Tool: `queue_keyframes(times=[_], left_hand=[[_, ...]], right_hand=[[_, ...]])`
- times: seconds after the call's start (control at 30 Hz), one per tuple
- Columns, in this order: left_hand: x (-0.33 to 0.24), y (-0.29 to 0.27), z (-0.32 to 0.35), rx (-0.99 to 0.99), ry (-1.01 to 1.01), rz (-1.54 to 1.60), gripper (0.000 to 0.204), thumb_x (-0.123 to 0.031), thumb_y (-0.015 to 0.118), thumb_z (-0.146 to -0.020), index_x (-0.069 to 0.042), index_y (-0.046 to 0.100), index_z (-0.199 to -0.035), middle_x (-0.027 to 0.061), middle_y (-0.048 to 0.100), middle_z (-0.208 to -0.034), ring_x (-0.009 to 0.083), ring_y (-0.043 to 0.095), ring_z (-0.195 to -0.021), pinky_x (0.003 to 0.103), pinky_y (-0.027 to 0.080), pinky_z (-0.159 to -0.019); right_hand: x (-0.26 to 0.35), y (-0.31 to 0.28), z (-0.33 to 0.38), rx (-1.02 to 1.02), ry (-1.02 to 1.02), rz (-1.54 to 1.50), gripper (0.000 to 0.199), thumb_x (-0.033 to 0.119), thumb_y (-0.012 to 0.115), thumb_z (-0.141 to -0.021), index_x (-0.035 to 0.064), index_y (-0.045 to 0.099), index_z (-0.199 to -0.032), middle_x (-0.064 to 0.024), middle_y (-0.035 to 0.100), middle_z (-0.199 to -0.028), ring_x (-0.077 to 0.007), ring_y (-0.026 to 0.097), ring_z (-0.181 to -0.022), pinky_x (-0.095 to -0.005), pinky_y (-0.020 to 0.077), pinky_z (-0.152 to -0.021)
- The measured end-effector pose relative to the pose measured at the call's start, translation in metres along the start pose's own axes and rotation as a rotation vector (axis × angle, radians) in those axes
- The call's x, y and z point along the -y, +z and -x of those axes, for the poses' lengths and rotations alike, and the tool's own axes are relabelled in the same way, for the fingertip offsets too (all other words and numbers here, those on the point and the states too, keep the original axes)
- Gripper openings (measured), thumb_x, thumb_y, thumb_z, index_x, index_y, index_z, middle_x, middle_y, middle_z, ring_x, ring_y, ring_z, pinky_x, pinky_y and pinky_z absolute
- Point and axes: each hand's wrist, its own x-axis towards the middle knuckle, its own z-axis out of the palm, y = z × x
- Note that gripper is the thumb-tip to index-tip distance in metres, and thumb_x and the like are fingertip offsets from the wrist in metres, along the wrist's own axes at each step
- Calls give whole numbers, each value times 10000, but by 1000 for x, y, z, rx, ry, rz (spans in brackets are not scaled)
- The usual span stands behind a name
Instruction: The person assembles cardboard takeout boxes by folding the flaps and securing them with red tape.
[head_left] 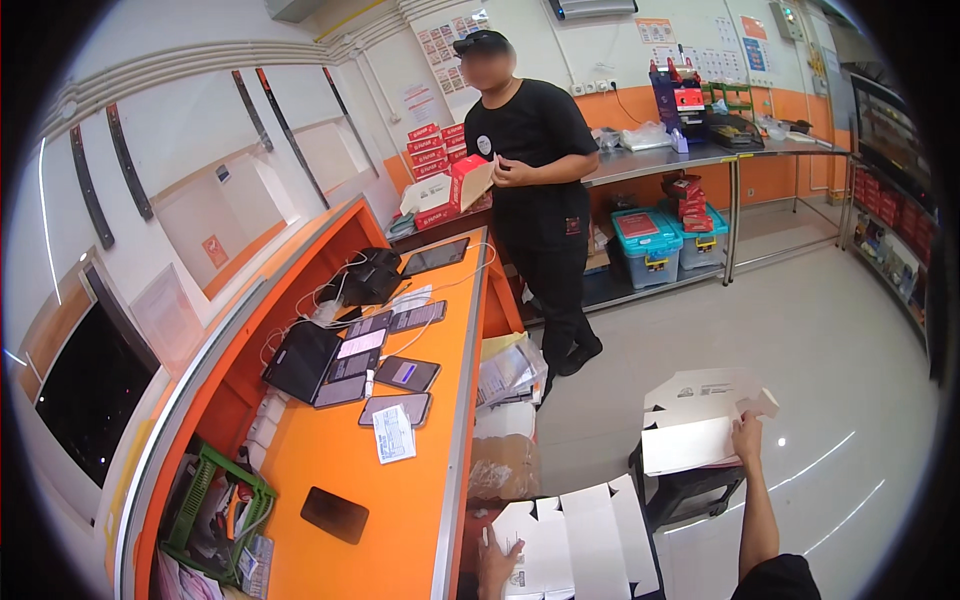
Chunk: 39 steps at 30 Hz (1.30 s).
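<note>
cardboard blanks touch the left hand, whose grip i cannot tell; right hand grips white carton.

An orange counter runs along the left, with several phones lying beside and near a black open device among white cables. A tablet lies toward its far end; a white slip partly covers one phone, and another phone (its screen dark) sits nearer. A green basket of odds and ends stands at the left—tilted in view. Across the room, a steel table bears a purple-and-red machine—below it stand bins with turquoise lids.
</note>
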Motion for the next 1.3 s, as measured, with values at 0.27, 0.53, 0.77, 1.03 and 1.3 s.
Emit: queue_keyframes(times=[0.27, 0.53, 0.77, 1.03, 1.3], left_hand=[[-9, -2, -9, 46, -62, 7, 998, -490, 725, -698, 12, 229, -1404, 324, 363, -1332, 435, 400, -1227, 441, 348, -1023], [-31, -18, -1, 51, -94, -52, 1021, -498, 739, -670, 42, 254, -1388, 312, 412, -1300, 403, 419, -1223, 425, 336, -1031], [-8, -4, -2, -24, -58, -3, 1088, -497, 771, -632, 97, 237, -1370, 312, 398, -1320, 398, 397, -1248, 420, 322, -1047], [0, -2, -1, -43, -57, 77, 1101, -471, 789, -624, 103, 224, -1374, 315, 333, -1374, 373, 331, -1306, 394, 269, -1087], [-16, -14, 2, -100, 27, 113, 1090, -443, 805, -610, 122, 241, -1353, 304, 375, -1338, 381, 366, -1270, 387, 292, -1075]], right_hand=[[-40, 38, 1, -322, -193, 577, 179, 49, 495, -800, -51, 579, -922, -272, 476, -1148, -411, 533, -964, -497, 459, -717], [-48, 50, -4, -193, 156, 497, 470, 64, 485, -823, -19, 348, -1264, -273, 381, -1259, -399, 539, -975, -498, 481, -745], [-92, 54, -4, -118, 196, 301, 451, 88, 504, -821, 3, 386, -1248, -238, 600, -939, -413, 618, -767, -501, 487, -688], [-83, 45, -1, -32, 131, 412, 389, 70, 465, -842, 78, 448, -1230, -219, 617, -864, -409, 618, -768, -521, 484, -651], [-50, 22, 18, -65, 172, 200, 623, 81, 635, -776, -8, 348, -1322, -275, 524, -1109, -430, 520, -1039, -475, 435, -876]])
